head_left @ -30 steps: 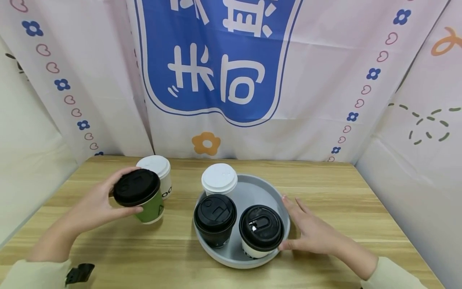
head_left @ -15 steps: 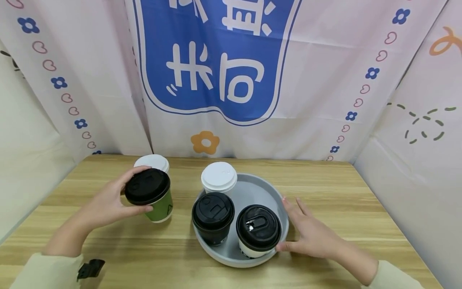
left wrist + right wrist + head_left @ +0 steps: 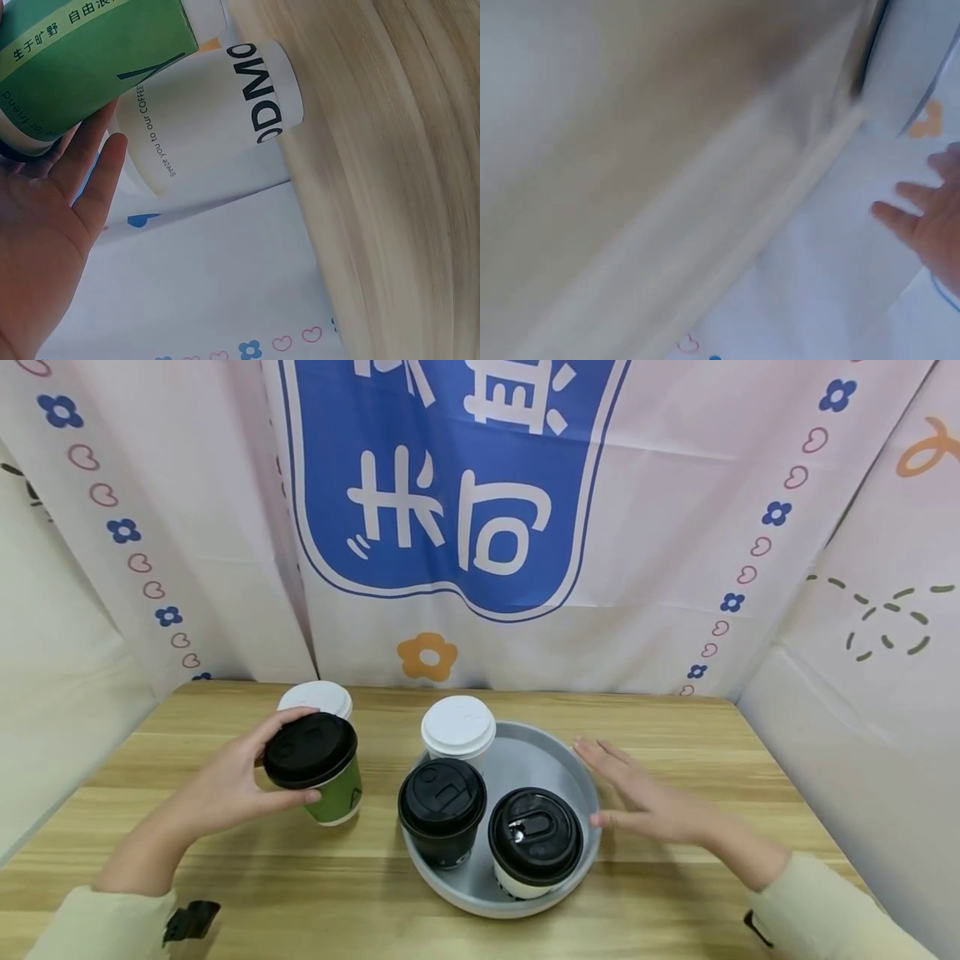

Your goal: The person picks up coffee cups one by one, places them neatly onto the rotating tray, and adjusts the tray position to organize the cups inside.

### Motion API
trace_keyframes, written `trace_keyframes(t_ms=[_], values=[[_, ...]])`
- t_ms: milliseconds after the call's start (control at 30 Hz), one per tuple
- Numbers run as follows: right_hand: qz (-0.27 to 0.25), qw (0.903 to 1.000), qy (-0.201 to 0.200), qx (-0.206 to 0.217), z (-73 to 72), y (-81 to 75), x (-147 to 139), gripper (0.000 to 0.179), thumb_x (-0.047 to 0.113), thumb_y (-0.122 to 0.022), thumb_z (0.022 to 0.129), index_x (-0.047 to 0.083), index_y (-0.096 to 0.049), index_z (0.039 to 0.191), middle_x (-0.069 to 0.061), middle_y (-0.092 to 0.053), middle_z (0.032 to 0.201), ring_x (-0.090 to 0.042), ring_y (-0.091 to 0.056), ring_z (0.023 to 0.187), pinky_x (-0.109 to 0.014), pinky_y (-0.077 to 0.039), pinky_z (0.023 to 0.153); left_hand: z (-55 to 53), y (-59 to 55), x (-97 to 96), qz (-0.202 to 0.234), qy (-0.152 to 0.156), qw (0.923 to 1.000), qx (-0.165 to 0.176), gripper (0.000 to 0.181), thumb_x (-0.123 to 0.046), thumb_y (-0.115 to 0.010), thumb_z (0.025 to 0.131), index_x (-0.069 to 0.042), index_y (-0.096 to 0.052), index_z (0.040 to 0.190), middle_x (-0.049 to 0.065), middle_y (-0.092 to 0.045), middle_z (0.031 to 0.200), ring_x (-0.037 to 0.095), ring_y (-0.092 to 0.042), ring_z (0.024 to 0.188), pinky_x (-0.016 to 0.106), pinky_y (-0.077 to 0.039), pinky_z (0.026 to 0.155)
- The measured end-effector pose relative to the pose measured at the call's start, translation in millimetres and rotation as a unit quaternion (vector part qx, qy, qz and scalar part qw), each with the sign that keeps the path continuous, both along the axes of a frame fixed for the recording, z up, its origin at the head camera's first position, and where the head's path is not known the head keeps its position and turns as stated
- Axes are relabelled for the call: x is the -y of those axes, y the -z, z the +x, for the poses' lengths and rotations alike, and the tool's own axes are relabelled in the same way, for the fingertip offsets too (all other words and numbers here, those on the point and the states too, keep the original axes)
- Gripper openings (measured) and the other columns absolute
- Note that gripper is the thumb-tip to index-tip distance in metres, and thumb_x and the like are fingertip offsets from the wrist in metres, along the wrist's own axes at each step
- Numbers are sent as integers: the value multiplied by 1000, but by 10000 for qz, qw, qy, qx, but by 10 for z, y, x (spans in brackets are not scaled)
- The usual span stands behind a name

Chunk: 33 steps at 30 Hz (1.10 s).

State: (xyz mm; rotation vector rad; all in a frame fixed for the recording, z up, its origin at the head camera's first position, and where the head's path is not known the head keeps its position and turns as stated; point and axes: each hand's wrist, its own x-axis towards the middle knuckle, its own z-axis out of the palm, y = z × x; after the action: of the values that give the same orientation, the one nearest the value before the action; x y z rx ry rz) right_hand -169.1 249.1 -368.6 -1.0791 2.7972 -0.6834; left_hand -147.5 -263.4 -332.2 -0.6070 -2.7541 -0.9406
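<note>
My left hand (image 3: pixel 240 781) grips a green paper coffee cup (image 3: pixel 337 795) by its black lid and upper side, thumb in front and fingers behind. In the left wrist view, the green cup (image 3: pixel 94 71) overlaps a white cup with black lettering (image 3: pixel 202 112). That cup's white lid (image 3: pixel 315 695) shows behind my left hand in the head view. On the round grey tray (image 3: pixel 528 752) stand a white-lidded cup (image 3: pixel 458 727), an all-black cup (image 3: pixel 442 802) and a pale cup with a black lid (image 3: pixel 536 837). Fingers spread, my right hand (image 3: pixel 656 797) is at the tray's right rim, holding nothing.
The wooden table (image 3: pixel 675 735) ends at a printed cloth (image 3: pixel 630 643) hanging behind it. More cloth walls stand at the left and right sides. Bare wood separates the green cup from the tray.
My left hand has carried the green cup a little to the right, then nearly stopped. My right hand has moved back along the tray's rim, away from the pale cup with the black lid.
</note>
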Motion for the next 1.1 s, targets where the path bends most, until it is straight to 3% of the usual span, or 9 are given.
trace_keyframes(t_ms=[133,200,400,700,933,1100], values=[[192,9996,-209,-71,-342,-57,62,90,44,-68,92,16,-18,161,-13,-20,166,-45,-15,151,-65,-21,118,-3,14,2,-44,9,10000,-40,91,-32,-90,73,-26,-41,150,14,-57,140,9,-56,116,21,-49,88],[320,9991,-248,-117,-471,-57,109,91,47,-68,91,17,-18,161,-12,-21,166,-45,-16,151,-64,-22,118,-1,17,1,-43,41,10000,-54,91,-32,-90,72,-25,-41,150,14,-57,140,3,-54,116,22,-49,89],[495,9979,-418,-1,-707,-20,241,93,49,-70,88,13,-22,159,-13,-24,165,-49,-15,150,-65,-21,118,28,-9,11,-20,30,10000,-18,91,-31,-90,73,-23,-41,150,14,-55,141,0,-52,115,23,-49,89],[648,9947,-624,492,-744,54,283,91,38,-74,87,10,-25,158,-12,-25,164,-50,-9,150,-68,-16,118,62,-21,46,-50,52,10000,18,91,-30,-90,72,-22,-42,149,14,-58,138,-5,-52,114,24,-49,90],[505,9938,-661,744,-714,60,231,98,40,-77,83,7,-24,158,-13,-23,165,-51,-7,150,-68,-14,118,72,-10,41,-16,152,9999,-31,91,-30,-90,72,-23,-42,149,11,-57,140,-11,-48,116,25,-47,92],[512,9919,-516,1038,-682,29,188,104,44,-80,79,10,-23,159,-13,-22,165,-50,-7,151,-69,-14,118,81,0,48,-2,190,9997,-147,91,-27,-91,71,-20,-44,148,11,-59,137,-14,-47,116,20,-45,92]])
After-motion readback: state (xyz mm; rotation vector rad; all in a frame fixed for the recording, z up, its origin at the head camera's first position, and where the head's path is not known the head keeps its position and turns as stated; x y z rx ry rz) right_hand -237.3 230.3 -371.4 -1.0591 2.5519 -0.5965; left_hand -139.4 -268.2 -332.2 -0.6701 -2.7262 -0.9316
